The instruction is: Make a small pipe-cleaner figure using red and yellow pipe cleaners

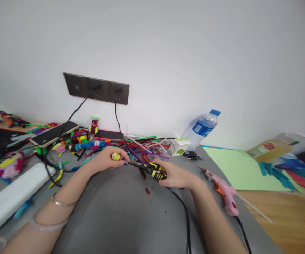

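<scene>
My left hand (pixel 103 160) is closed on a small fuzzy yellow piece (pixel 115 156), which shows between the fingers and looks like coiled pipe cleaner. From the right, my right hand (pixel 177 174) grips a pair of pliers (pixel 158 171) by their black and yellow handles. The dark jaws point left and reach the left fingertips; whether they bite on anything is too small to tell. Just below lies a dark red scrap (pixel 147 191) on the grey table (pixel 110 215). Behind both hands spreads a pile of loose pipe cleaners (pixel 139 143).
A pink glue gun (pixel 226 194) lies at the right, its cord trailing forward. Near the wall stand a water bottle (pixel 204 127) and a small drink carton (pixel 178 147). At the left are a white power strip (pixel 14 197) and a phone (pixel 55 134). Black cables cross the table.
</scene>
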The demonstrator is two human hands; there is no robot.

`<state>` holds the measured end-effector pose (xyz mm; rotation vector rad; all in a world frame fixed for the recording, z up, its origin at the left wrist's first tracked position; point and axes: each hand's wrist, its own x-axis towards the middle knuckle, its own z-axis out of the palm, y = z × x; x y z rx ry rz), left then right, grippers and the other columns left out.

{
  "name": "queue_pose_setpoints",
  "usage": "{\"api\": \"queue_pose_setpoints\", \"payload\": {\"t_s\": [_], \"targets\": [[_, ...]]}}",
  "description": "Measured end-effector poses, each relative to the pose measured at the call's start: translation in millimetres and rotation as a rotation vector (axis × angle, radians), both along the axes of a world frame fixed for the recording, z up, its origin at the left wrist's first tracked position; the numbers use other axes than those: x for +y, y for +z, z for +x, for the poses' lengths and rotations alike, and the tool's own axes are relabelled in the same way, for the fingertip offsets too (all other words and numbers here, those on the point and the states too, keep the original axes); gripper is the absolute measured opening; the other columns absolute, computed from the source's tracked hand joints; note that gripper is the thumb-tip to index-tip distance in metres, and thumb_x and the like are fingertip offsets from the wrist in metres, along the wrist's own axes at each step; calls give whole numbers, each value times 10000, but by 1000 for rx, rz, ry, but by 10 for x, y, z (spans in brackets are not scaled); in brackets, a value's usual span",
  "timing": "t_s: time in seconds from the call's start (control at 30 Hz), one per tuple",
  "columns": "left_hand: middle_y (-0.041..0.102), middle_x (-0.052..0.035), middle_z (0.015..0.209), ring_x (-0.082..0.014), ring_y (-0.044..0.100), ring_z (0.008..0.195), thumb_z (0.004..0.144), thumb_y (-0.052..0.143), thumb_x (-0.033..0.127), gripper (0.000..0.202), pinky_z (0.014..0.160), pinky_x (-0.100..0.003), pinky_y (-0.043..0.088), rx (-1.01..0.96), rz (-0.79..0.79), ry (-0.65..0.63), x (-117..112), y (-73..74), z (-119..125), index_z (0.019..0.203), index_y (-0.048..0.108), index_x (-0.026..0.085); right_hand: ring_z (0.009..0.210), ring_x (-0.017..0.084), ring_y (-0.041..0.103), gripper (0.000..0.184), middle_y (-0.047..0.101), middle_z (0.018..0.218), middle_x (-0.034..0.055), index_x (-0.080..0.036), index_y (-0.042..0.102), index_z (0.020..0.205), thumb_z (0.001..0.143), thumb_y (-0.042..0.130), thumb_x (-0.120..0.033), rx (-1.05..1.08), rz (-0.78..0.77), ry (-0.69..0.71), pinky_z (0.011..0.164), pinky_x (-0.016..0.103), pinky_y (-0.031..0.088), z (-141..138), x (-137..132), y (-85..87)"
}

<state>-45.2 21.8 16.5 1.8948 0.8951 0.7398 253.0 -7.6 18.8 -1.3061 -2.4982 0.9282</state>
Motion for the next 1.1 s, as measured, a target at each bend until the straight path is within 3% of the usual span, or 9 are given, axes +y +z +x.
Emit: {"api": "queue_pose_setpoints", "payload": {"t_s": [0.23,0.4,0.6,0.97,1.1], "targets": [[671,-13,727,-94,541,584,737,665,223,121,561,-195,418,68,-80,-38,15,-21,5,796,721,135,824,192,580,483,629,974,16,-210,553,1136,658,607,-164,-44,-100,25,707,270,458,7,16,38],[612,14,684,-78,517,550,731,670,211,92,531,-177,418,141,-182,-165,27,-81,-9,780,687,135,956,249,600,546,647,1099,58,-208,562,1188,648,641,-203,-104,-97,32,815,321,463,22,10,23],[606,8,694,-86,538,572,731,665,202,86,526,-170,426,146,-207,-180,28,-108,-22,786,686,139,1068,297,589,629,628,1212,104,-186,540,1271,652,647,-235,-153,-108,26,887,360,450,42,3,11],[596,12,684,-76,484,547,730,634,171,87,509,-165,390,218,-310,-335,-16,-51,37,800,669,133,1045,293,588,590,652,1164,94,-189,584,1211,629,670,-226,-214,-65,72,913,371,423,-10,-11,124],[591,16,679,-80,489,551,765,637,210,92,526,-174,394,227,-269,-317,-16,-30,42,809,672,137,1027,282,582,590,644,1148,88,-188,572,1212,630,658,-227,-190,-90,69,871,349,433,29,1,104]]}}
